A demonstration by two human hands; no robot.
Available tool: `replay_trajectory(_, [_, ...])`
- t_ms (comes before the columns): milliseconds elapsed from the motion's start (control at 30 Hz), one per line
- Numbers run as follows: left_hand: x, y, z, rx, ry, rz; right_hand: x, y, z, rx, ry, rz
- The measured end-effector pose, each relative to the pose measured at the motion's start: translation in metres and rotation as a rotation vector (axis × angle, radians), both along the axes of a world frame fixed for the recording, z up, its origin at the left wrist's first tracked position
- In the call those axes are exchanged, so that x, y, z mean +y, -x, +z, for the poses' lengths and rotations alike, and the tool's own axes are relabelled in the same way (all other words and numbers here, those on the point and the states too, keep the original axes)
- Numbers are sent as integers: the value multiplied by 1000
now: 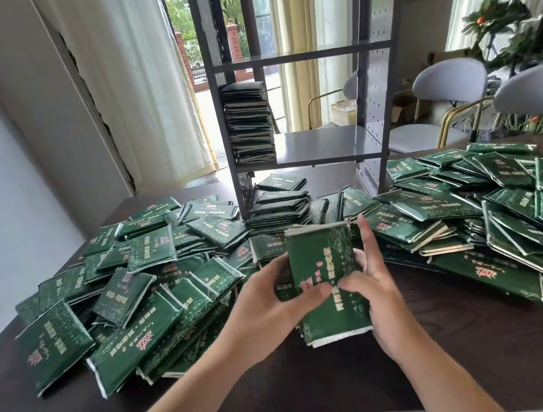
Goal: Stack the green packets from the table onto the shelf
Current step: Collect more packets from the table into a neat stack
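Two hands (pixel 323 297) around green packets (pixel 322 261)

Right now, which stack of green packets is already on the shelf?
The tall stack at the left end of the gray shelf. The other packets lie on the table or in the hands.

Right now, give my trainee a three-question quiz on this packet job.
1. True or false: the stack on the shelf stands at the shelf board's left end.
2. What do the left hand and right hand hold? A) one bundle of packets between them B) a separate packet each C) nothing
3. Fill in: the loose packets lie in heaps on the dark ____.

Key: 1 true; 2 A; 3 table.
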State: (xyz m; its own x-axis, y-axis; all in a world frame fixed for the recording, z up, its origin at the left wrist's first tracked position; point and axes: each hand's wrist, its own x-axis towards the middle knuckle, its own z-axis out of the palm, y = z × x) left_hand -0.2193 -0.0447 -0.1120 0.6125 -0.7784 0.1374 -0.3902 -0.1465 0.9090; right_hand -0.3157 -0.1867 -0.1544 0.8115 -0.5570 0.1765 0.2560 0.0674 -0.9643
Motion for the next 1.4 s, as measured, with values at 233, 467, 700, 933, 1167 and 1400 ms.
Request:
replay_trajectory(233, [-16, -8, 8, 132, -161, 30, -4, -1, 3, 156, -53, -56])
replay_trajectory(467, [-16, -40, 23, -321, -284, 98, -7, 0, 5, 229, -83, -180])
replay_trajectory(700, [-36, -71, 17, -669, -541, 82, -7, 2, 5, 220, -44, -239])
replay_trajectory(933, [-38, -72, 5, -926, -644, 59, -3, 1, 9, 232, -22, -245])
replay_trajectory(1167, [-16, -72, 19, -791, -287, 199, -4, 4, 11, 276, -21, -217])
replay_trajectory(1400, [-10, -38, 33, -727, 202, 269, -2, 4, 13, 322, 9, -222])
